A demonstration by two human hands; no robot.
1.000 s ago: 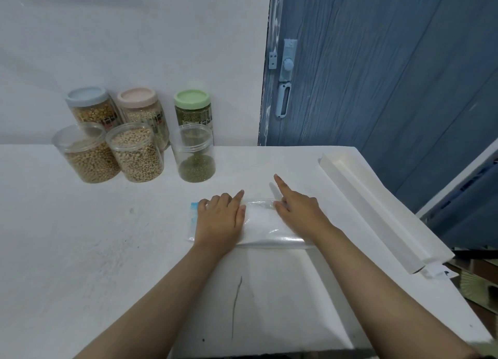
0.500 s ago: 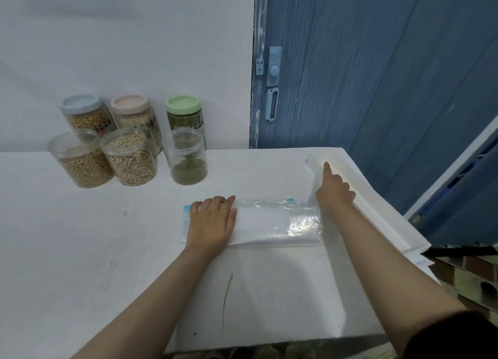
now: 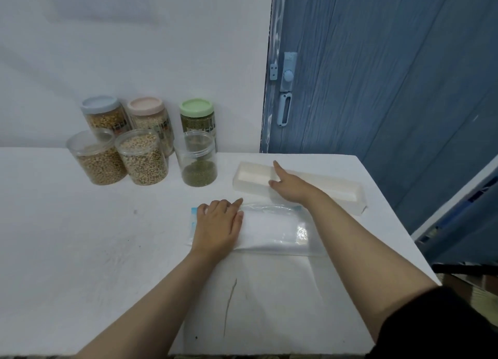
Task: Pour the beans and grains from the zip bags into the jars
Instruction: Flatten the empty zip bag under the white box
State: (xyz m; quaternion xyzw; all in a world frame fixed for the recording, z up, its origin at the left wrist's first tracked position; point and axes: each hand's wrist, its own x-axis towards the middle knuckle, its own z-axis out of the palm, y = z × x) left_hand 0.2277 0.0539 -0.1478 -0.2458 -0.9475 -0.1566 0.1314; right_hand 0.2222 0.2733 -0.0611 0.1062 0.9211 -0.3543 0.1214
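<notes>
Empty zip bag [image 3: 272, 228] flat on white counter [image 3: 80, 237], near centre.
Left hand [image 3: 218, 227] pressed flat on bag's left end, fingers straight; right hand [image 3: 292, 186] resting on white tray [image 3: 252, 176] just beyond, fingers extended. Six jars [image 3: 144, 156] far left: three open, three lidded behind.

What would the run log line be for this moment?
left hand: flat on empty zip bag | right hand: open, on white tray | open jars: three, part filled | lidded jars: three, behind
</notes>
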